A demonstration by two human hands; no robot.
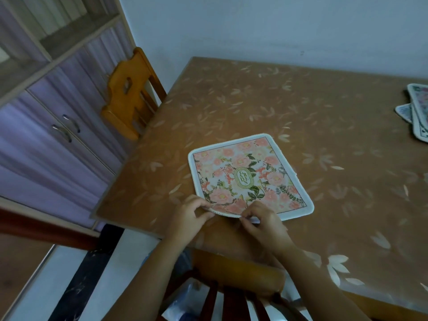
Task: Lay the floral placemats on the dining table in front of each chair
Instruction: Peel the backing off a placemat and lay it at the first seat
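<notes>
A floral placemat point(250, 177) lies on the table point(301, 100) in the lower middle of the frame, close to the table's near edge. It is pink and peach with green leaves, a white border and an oval label at its centre, and it sits turned at an angle to the table edge.

Both hands work on its nearest edge. The left hand point(187, 214) has its fingers point(199, 202) curled round the near left corner, pinching it between thumb and fingertips. The right hand point(261, 218) pinches the same edge just beside it, a little further right. Between the two hands that edge is lifted off the table and bowed slightly, while the rest of the placemat lies flat.

Directly below the hands, at the bottom of the frame, the top rail of a wooden chair point(238, 274) stands against the table. A second chair point(129, 93) stands at the table's left side, in the upper left of the frame. At the right edge of the frame more placemats point(416, 110) lie overlapping on the table, well apart from the one being held. A purple cabinet point(58, 126) fills the left side.
</notes>
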